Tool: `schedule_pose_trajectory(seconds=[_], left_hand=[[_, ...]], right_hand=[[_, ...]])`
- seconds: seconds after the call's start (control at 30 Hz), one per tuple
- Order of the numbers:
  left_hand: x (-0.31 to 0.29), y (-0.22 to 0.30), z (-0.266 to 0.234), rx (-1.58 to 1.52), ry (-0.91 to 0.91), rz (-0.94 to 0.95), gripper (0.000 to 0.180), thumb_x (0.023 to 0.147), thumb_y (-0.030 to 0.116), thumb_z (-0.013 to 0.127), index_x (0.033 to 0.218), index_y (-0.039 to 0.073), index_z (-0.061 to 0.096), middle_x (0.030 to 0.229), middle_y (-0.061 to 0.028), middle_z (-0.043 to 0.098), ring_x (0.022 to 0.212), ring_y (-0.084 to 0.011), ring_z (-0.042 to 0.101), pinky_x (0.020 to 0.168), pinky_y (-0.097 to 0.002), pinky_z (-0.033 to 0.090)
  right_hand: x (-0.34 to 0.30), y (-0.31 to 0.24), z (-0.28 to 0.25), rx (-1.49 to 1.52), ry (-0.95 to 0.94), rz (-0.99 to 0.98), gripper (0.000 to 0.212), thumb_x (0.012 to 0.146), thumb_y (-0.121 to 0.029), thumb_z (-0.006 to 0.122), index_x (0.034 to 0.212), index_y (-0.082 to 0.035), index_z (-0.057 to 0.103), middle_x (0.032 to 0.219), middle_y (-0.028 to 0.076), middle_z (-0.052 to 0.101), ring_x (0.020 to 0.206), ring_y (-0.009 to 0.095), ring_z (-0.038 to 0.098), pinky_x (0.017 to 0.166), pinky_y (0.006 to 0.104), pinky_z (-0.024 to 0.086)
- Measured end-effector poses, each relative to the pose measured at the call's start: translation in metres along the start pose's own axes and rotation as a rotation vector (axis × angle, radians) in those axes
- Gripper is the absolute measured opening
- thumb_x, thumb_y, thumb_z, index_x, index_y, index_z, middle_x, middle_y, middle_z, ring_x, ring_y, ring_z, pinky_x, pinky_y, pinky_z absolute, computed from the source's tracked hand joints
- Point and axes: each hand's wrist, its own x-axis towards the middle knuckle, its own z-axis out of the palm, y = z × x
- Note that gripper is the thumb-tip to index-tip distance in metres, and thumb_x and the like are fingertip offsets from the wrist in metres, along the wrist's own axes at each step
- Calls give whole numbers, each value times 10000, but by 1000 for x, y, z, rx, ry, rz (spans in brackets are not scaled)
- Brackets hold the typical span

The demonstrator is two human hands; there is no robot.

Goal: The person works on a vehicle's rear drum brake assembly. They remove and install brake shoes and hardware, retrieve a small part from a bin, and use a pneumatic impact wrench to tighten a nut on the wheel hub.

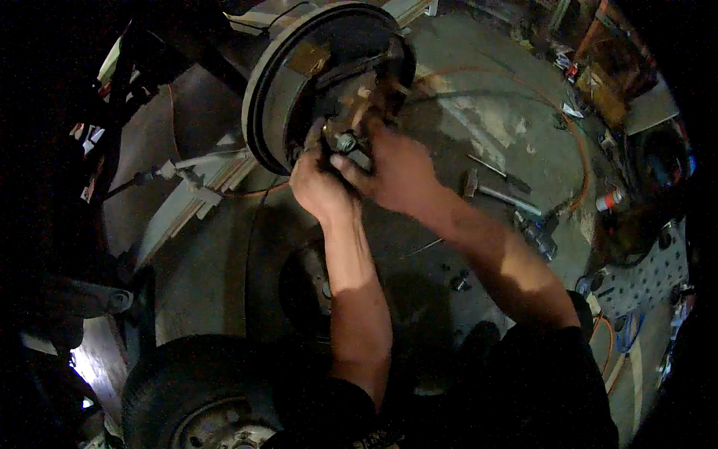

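Note:
A round drum brake assembly (258, 97) stands tilted at the upper middle, with a pale outer rim and dark, rusty parts inside. Both my hands reach into its near side. My left hand (323, 185) is closed, its fingers curled up beside a small round metal end (346, 142). From the right, my right hand (400, 166) comes in with bent fingers, its thumb just below that metal end. Deep shadow and the hands themselves hide most of the fingertips, so what each hand grips cannot be made out.
A hammer (501, 196), a screwdriver (499, 172) and a dark power tool (538, 233) lie on the floor at right. Beyond them are an orange hose (582, 168), a can (609, 198) and a perforated metal plate (647, 269). A wheel with tyre (179, 367) sits lower left.

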Motion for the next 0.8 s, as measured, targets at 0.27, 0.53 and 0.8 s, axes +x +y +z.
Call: schedule_pose_trajectory(seconds=[0.27,0.53,0.8], left_hand=[[-9,-2,10,2,-8,-1,398,875,109,385,1135,-117,586,1025,-187,628,865,-203,585,755,-285,485],[-9,18,0,30,-42,-195,458,896,158,330,1262,-55,502,961,-99,623,684,-105,545,474,-185,414],[-11,13,4,211,-8,-53,445,884,155,376,1205,-91,562,1183,-178,597,1053,-259,582,953,-337,431]], right_hand=[[8,11,30,517,110,156,327,919,-358,508,972,-44,582,713,171,626,576,326,622,467,438,460],[1,-13,7,-122,-29,88,375,920,-409,513,912,-39,571,757,196,629,677,343,645,535,460,460],[12,-14,18,929,11,711,432,921,-404,497,1040,7,556,866,218,645,771,387,634,653,466,487]])
